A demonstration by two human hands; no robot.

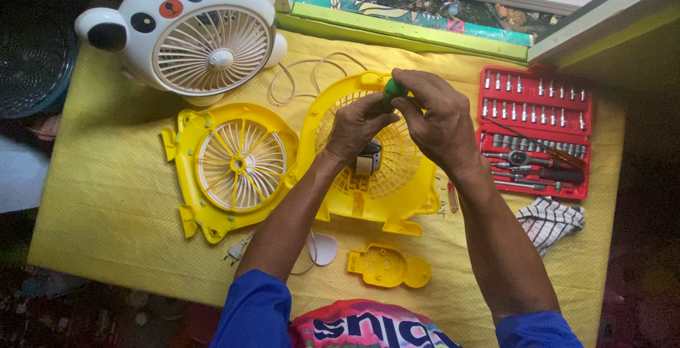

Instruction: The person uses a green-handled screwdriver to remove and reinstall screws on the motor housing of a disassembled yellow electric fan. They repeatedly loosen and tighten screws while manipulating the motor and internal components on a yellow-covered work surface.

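Where both hands meet above the middle of the yellow cloth [106, 199]: right hand [439, 118] closed around the green handle of a screwdriver [392, 91], shaft hidden behind the fingers; left hand [358, 127] curled narrow just beside it, fingertips at the tool below the handle, grip on anything else not to be told.

Directly beneath the hands: yellow fan shell [397, 192], flat on the cloth, round grille facing up, small dark and silver motor [367, 158] showing at the grille's centre under the left wrist.

Left of that shell, edges touching: second yellow fan half [234, 167], flat, pale spoked grille and blades inside.

Top left corner: white fan shaped like a panda [195, 32], upright, tilted a little, black ears and eyes, round white grille.

Between panda fan and yellow shell: pale cord [304, 71], looped loosely; plug [237, 250] lying near the left forearm at the front edge.

Near front edge, below the shell: small yellow cover plate [388, 266]; beside it a white oval piece [324, 247].

Right side: red tool case [535, 132], lid open, rows of bits above, sockets and a ratchet below.

Just below the case: black-and-white checked rag [549, 222], crumpled.

Blue sleeves on both forearms at the bottom edge.
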